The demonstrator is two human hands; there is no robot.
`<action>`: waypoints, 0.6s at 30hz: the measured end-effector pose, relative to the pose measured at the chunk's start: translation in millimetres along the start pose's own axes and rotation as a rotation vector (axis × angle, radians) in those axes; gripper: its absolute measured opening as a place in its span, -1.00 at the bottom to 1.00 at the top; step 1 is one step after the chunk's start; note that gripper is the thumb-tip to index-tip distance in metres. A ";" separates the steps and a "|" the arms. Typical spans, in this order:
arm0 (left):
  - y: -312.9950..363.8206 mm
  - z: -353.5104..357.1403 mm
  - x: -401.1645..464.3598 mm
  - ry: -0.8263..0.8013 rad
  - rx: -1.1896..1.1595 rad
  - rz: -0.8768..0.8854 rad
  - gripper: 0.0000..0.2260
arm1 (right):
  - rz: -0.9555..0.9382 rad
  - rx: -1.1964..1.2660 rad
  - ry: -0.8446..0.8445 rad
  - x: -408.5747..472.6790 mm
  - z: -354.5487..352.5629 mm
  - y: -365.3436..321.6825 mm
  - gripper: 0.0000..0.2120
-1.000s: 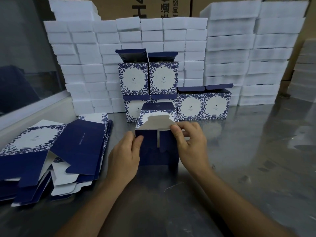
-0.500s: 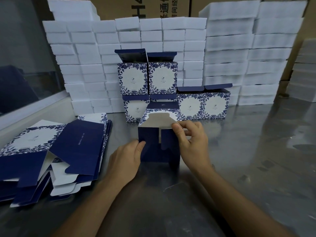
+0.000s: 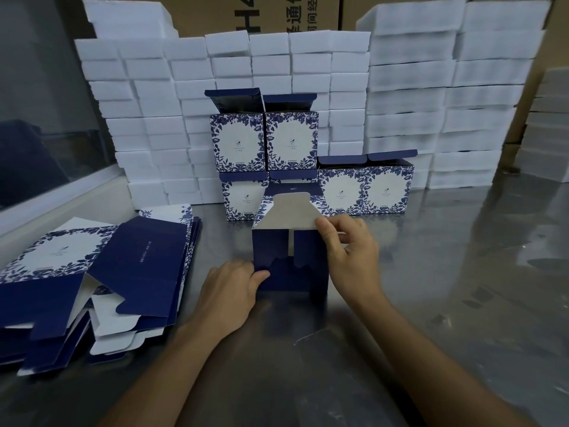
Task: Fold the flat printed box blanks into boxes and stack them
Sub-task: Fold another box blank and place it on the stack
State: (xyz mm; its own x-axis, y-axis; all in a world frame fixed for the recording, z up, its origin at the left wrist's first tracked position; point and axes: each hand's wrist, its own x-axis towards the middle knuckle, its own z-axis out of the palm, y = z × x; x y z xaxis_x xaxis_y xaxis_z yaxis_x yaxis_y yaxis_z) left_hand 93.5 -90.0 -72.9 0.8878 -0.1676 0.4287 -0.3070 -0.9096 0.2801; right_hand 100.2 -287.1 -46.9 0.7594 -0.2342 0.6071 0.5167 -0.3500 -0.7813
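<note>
A half-folded navy box (image 3: 289,260) stands on the steel bench (image 3: 431,288), centre, its grey-lined flap raised. The left hand (image 3: 229,291) pinches the box's near left edge; the right hand (image 3: 351,248) pinches the flap's right corner. Flat blanks (image 3: 92,272) lie piled left; finished boxes (image 3: 308,167) are stacked beyond, against white foam blocks (image 3: 431,97)
</note>
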 end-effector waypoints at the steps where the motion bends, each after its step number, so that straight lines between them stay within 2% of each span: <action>1: 0.5 0.2 -0.3 0.007 -0.015 0.013 -0.70 | 0.003 0.001 0.002 0.5 -0.6 0.5 -0.79; 6: -1.8 2.0 -0.4 -0.021 -0.040 0.025 -0.78 | 0.011 0.005 -0.001 1.7 -1.7 6.1 -0.90; 14: -0.1 4.1 -2.1 0.017 -0.058 0.012 -0.81 | -0.023 -0.003 -0.030 1.3 -4.4 12.1 -0.67; 18: -1.9 6.0 -2.7 0.062 -0.129 0.011 -0.79 | 0.033 0.105 -0.052 1.8 -4.2 10.6 -0.65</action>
State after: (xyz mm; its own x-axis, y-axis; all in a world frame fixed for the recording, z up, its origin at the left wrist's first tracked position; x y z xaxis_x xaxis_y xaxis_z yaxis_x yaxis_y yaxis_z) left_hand 93.7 -90.2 -79.7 0.8627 -0.1498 0.4830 -0.3615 -0.8506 0.3818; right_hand 105.4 -295.1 -53.5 0.7946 -0.1957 0.5748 0.5277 -0.2456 -0.8131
